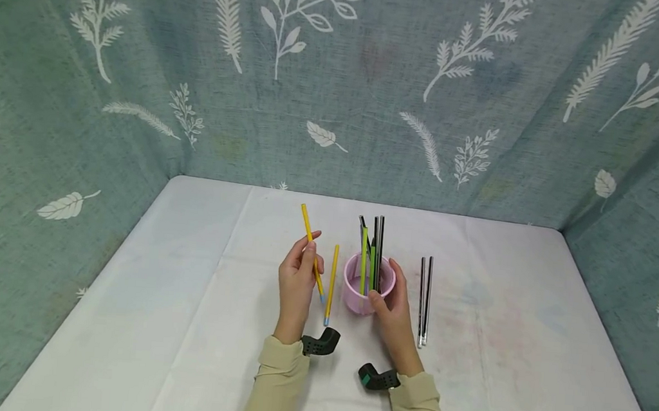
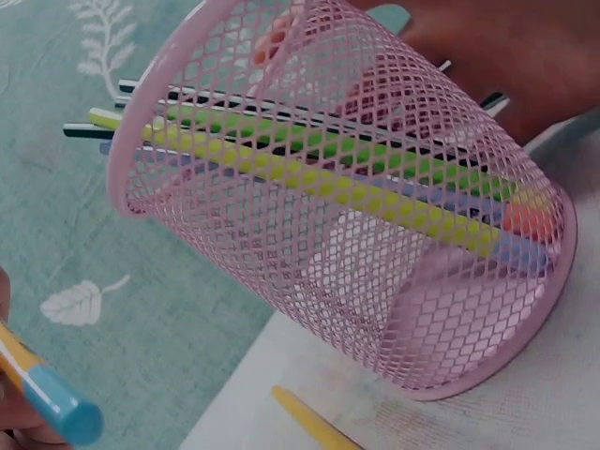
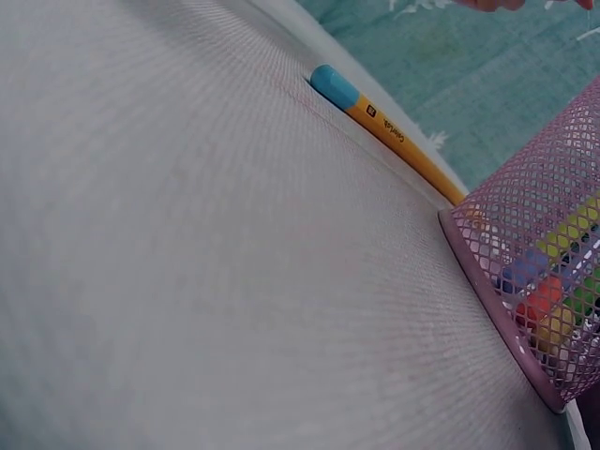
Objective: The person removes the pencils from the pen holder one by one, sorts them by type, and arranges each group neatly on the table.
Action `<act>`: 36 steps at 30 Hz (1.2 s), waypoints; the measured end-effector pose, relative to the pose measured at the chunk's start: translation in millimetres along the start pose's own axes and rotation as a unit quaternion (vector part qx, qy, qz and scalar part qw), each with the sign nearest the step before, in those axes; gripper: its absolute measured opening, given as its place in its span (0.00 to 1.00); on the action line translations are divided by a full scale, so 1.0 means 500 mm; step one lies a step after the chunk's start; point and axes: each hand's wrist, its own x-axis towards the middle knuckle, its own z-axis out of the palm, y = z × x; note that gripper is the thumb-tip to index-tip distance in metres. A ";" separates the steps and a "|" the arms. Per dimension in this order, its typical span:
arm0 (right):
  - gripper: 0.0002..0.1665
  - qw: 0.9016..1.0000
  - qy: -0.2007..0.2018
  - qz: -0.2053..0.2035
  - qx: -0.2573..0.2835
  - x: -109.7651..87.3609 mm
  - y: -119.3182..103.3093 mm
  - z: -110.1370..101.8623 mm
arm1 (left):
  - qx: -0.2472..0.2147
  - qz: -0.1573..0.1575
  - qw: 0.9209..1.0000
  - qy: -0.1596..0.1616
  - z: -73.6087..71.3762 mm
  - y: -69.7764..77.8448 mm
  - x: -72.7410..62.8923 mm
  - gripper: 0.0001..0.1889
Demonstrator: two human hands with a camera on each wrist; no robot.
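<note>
My left hand (image 1: 297,280) pinches a yellow pencil (image 1: 306,218) between thumb and fingers, tilted, its blue end (image 2: 64,407) pointing down toward me. To the right stands a pink mesh pencil cup (image 1: 355,304), upright on the table. My right hand (image 1: 395,317) grips the cup's right side, thumb at the near rim. Inside the cup are several pencils, among them light green (image 1: 364,253), green (image 2: 356,145) and black (image 1: 382,235) ones. Between the left hand and the cup, a second yellow pencil (image 1: 332,283) with a blue end lies on the table.
Two black pencils (image 1: 422,296) lie side by side on the white-covered table (image 1: 516,349), right of the right hand. A green-grey curtain with white leaf prints (image 1: 337,109) hangs behind the table and along both sides.
</note>
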 end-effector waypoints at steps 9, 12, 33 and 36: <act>0.39 1.000 -0.005 -0.016 0.018 0.003 0.001 0.000 | 0.072 -0.019 0.997 -0.012 -0.007 -0.044 0.015 0.15; 0.39 0.999 -0.005 -0.028 0.025 0.004 0.002 -0.001 | 0.095 -0.021 0.995 -0.015 -0.012 -0.067 0.021 0.16; 0.38 0.999 -0.004 -0.017 0.039 0.004 0.011 0.001 | 0.212 -0.079 0.971 -0.081 -0.024 -0.119 0.016 0.14; 0.38 0.999 -0.007 -0.018 0.040 0.005 0.014 -0.004 | 0.217 -0.093 0.967 -0.092 -0.020 -0.128 0.017 0.13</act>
